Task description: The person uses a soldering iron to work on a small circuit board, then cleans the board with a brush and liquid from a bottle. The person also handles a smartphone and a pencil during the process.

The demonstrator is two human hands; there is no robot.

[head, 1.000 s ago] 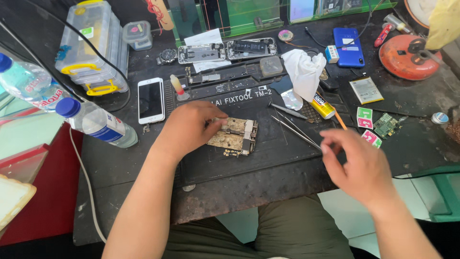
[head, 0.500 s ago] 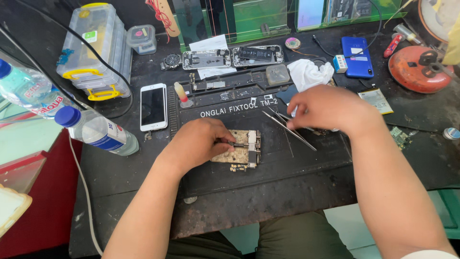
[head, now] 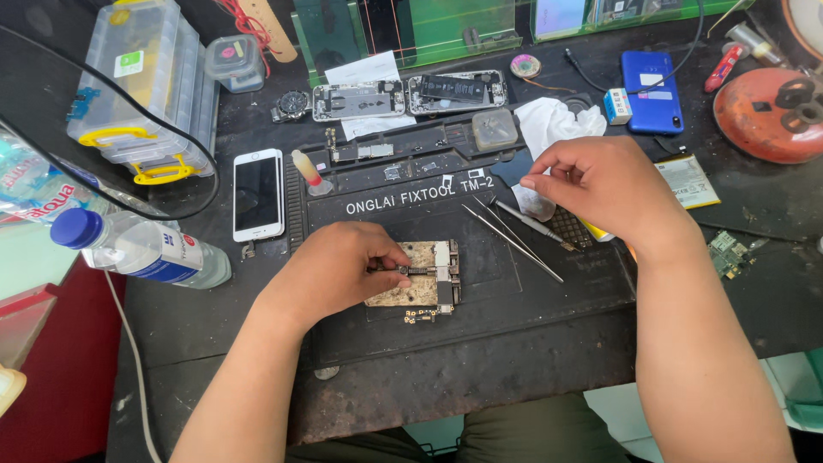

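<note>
My left hand [head: 339,273] rests on the black repair mat [head: 531,317], fingers pinching a small circuit board [head: 424,279] that lies on a pale square pad. My right hand [head: 604,184] hovers over the mat's right part with fingers curled together above a small white scrap [head: 536,204]; whether it grips anything I cannot tell. Metal tweezers [head: 513,240] and a thin probe tool [head: 536,225] lie on the mat just below that hand.
A white phone [head: 258,195] lies left of the mat, with a water bottle [head: 141,250] and clear storage boxes [head: 141,86] further left. Two opened phones [head: 407,96] lie behind, then a blue phone [head: 651,90], white tissue [head: 557,120] and an orange round object [head: 767,116].
My right hand swung from the near right edge up and left across the mat, stopping above the tweezers by the tissue. My left hand stayed on the board.
</note>
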